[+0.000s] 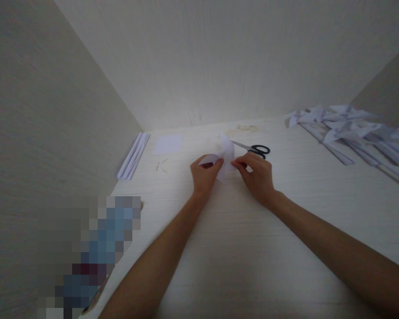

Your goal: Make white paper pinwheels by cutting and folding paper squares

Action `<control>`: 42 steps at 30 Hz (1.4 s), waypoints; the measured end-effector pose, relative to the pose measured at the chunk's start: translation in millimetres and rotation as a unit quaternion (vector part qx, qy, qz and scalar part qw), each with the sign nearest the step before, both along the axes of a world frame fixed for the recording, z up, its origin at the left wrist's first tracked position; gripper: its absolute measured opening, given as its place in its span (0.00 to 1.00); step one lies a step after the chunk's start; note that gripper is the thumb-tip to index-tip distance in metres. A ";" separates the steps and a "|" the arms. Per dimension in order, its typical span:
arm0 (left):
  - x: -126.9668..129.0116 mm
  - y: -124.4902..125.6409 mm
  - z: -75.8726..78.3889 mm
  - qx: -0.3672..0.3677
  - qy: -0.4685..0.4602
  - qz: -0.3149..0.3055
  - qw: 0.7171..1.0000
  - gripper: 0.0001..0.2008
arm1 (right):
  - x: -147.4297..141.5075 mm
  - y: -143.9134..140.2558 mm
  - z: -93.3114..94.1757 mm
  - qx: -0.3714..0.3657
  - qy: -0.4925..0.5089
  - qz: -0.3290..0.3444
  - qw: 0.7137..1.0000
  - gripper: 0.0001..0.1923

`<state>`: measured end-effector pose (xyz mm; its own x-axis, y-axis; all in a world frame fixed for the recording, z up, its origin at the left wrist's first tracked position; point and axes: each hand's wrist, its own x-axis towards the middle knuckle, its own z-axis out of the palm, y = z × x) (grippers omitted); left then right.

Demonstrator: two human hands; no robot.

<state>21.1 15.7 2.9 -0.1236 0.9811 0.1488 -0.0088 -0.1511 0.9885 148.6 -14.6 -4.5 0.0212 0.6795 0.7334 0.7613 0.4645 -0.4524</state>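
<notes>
My left hand is closed on a white paper piece with curled, folded-in parts, holding it above the table between thumb and fingers. Thumb and fingertips of my right hand are pinched together at the paper's right edge. Whatever lies in that pinch is too small to make out. Just beyond my right hand lies a pair of scissors with black handles, the blades pointing left and partly behind the paper.
Rolled paper sticks, a white paper square and a few thin slivers lie at left. Small wooden bits are scattered near the back wall. Several paper pinwheels on sticks are heaped at right. Walls enclose the table.
</notes>
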 end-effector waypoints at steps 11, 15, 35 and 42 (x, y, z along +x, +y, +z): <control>-1.4 -0.4 0.5 0.001 -0.009 -0.008 1.000 0.09 | -0.4 -0.4 1.4 -0.004 0.014 0.014 1.000 0.06; -1.5 -1.8 1.6 -0.001 -0.005 -0.011 1.000 0.10 | -0.8 -1.2 2.9 -0.004 0.013 0.013 1.000 0.07; 0.2 -0.4 -0.6 -0.006 -0.008 -0.004 1.000 0.09 | 1.1 1.7 -0.4 0.006 0.039 0.012 0.999 0.06; -1.3 -2.8 2.3 -0.004 -0.011 -0.021 1.000 0.09 | 0.9 0.5 -0.1 0.015 0.044 0.015 0.999 0.06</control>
